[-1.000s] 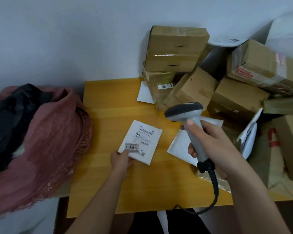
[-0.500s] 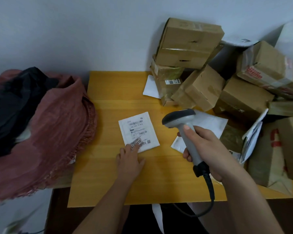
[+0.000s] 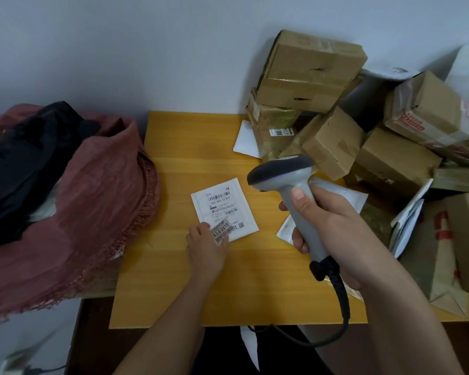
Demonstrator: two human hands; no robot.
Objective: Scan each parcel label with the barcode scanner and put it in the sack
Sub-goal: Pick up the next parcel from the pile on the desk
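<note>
Parcel of the moment is a flat white mailer (image 3: pixel 224 209), lying label-up on the yellow tabletop (image 3: pixel 173 280) so its barcodes face the reader. I have my left hand (image 3: pixel 207 246) laid on its near corner, fingers spread flat and pressing rather than curled around anything; I judge this pins the light envelope so it cannot slide or curl. My right hand (image 3: pixel 328 226) is wrapped tight around the grey barcode scanner (image 3: pixel 290 190), thumb up along the handle; the trigger finger is hidden. The scanner head hangs just right of the mailer, tipped down and left toward the printed label, its cord trailing off the near table edge. The open reddish woven sack (image 3: pixel 73 212) slumps against the left table edge, close enough for a short toss. Brown cardboard boxes (image 3: pixel 331 142) wait heaped at the right rear, clear of the scanning patch.
</note>
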